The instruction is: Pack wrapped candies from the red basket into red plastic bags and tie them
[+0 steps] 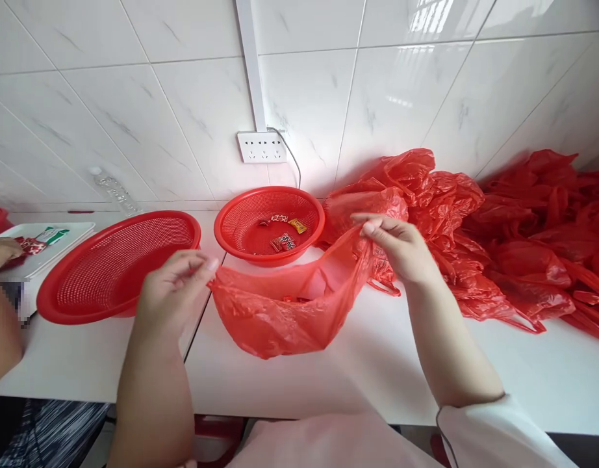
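Co-worker's hand [1,252] at far left edge, resting over a white tray [60,235] with a small printed packet; not the person's own. Plastic bottle [115,192] lying against the tiled wall behind it.

Large basket [115,268], red, perforated, tilted, nothing visible inside; sits just left of the left hand.

Left hand [171,290]: fingers drawn together in a narrow pinch on the left rim of the bag [284,312], thumb and forefinger closed on the plastic.

Bag: red, thin plastic, resting on the white table [329,383] directly in front of the person, between both hands. Mouth held open and stretched; its long axis runs left to right, rising toward the right hand. A few small items seem to lie inside, too dim to name.

Small basket [270,224] just behind the bag mouth, holding a few wrapped sweets [284,242]. Basket lies between the hands, slightly nearer the right one. Wall socket [261,147] above it.

Right hand [395,246]: also pinched shut on the bag's right rim, held higher than the left.

Pile of red bags [514,234] beyond, filling the right end of the table, touching the wall.
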{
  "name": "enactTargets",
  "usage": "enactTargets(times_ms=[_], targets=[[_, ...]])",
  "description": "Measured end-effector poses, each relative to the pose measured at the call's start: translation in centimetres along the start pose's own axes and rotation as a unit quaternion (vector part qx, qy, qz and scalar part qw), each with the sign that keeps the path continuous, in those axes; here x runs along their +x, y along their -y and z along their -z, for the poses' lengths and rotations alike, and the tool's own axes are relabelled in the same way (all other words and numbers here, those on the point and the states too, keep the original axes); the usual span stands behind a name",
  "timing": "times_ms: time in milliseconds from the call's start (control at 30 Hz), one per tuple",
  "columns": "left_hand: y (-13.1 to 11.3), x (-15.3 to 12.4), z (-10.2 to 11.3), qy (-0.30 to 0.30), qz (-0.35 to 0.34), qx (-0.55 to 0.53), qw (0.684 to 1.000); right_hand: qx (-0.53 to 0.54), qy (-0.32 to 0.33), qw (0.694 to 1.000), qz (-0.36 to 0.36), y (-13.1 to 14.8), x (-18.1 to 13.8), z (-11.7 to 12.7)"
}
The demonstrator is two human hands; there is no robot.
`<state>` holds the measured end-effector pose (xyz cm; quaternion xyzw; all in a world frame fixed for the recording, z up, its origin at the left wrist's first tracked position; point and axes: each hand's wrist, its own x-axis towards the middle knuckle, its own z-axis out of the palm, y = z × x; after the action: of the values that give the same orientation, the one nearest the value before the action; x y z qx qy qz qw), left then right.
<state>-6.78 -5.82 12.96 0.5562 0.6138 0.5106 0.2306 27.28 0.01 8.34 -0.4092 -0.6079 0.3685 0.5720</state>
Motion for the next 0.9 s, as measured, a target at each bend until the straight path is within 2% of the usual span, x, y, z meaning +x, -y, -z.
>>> enactTargets(times_ms=[33,100,167,267,333,367,467,533,600,700,800,900], targets=[[-1.3,0.6,-0.4,-0.029,-0.026,-0.030,0.999,0.014,-0.061,0.997,0.047,1.0,0.4,-0.5],[-3.2,1.7,-1.5,-0.040,-0.078,-0.096,0.992,0.028,-0.151,0.980,0.123,2.7,0.8,-1.7],[-4.1,2.7,-3.2,-0.005,-0.106,-0.175,0.979,0.014,-0.181,0.970,0.161,3.9,0.8,-3.0],[-3.9,3.8,-5.7,0.106,-0.091,-0.245,0.960,-0.011,-0.145,0.974,0.175,4.5,0.6,-4.7],[-3.5,3.8,-6.9,0.163,-0.069,-0.227,0.958,-0.005,-0.120,0.978,0.169,4.3,0.5,-5.5],[-3.3,3.6,-7.2,0.167,-0.070,-0.202,0.963,0.002,-0.113,0.980,0.162,4.0,0.4,-5.7],[-2.9,2.7,-6.5,0.128,-0.117,-0.094,0.980,0.010,-0.117,0.984,0.136,3.0,0.5,-5.6],[-2.5,2.4,-5.6,0.141,-0.134,-0.008,0.981,-0.002,-0.126,0.984,0.125,2.4,0.8,-5.1],[-1.8,2.6,-5.1,0.180,-0.114,0.079,0.974,-0.015,-0.123,0.985,0.120,1.9,1.1,-4.5],[-0.6,3.4,-6.3,0.213,-0.062,0.155,0.963,-0.026,-0.096,0.988,0.117,1.5,1.5,-3.9],[-0.3,4.0,-8.4,0.246,-0.012,0.117,0.962,-0.020,-0.069,0.991,0.112,1.1,1.8,-4.1],[-0.6,4.4,-9.6,0.247,-0.007,-0.056,0.967,0.012,-0.100,0.986,0.130,0.8,2.0,-4.4]])
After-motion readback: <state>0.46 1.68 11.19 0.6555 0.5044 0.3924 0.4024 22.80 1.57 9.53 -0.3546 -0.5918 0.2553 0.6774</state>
